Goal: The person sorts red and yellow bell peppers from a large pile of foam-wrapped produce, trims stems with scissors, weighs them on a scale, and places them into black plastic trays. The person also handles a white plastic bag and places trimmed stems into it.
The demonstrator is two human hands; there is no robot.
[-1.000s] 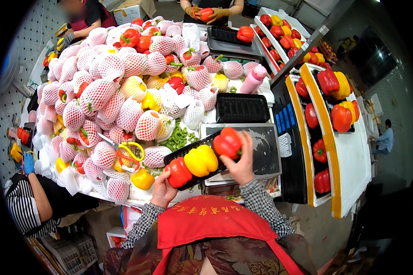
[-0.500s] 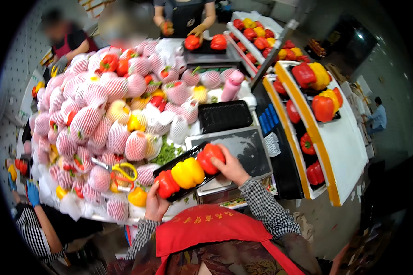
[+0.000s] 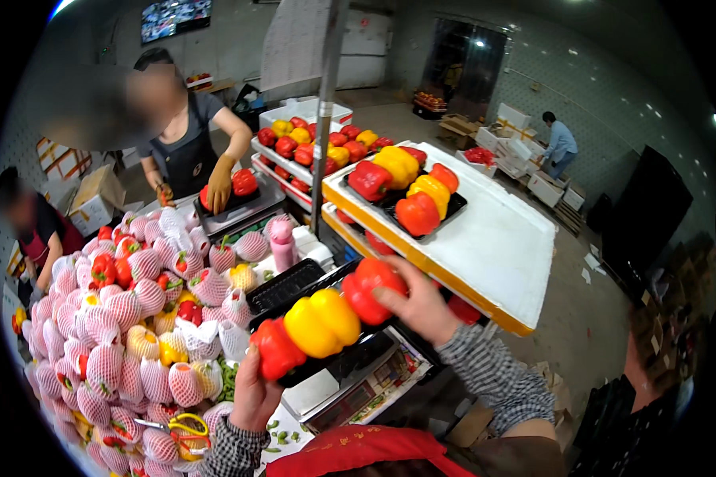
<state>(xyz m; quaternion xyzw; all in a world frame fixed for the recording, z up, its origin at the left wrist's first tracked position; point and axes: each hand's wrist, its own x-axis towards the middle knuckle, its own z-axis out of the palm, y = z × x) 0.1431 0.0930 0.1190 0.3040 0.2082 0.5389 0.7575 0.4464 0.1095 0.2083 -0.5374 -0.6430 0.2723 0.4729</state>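
A black tray (image 3: 338, 362) carries a red pepper (image 3: 277, 348), a yellow pepper (image 3: 321, 319) and a second red pepper (image 3: 375, 286) in a row. It is lifted above a weighing scale (image 3: 350, 385). My left hand (image 3: 254, 393) grips the tray's near-left end under the first red pepper. My right hand (image 3: 422, 302) holds the far end, fingers on the second red pepper.
A heap of foam-netted peppers (image 3: 127, 334) covers the table at left, with yellow scissors (image 3: 184, 433) on it. Ahead-right, a white foam box lid (image 3: 501, 238) bears a filled black tray (image 3: 410, 195). A pole (image 3: 324, 111) rises in the middle. A gloved person (image 3: 187, 143) works at another scale; others stand around.
My head has tilted up, bringing the room into view. The tray with its three peppers has come up off the scale and is held in both hands, moving toward the right.
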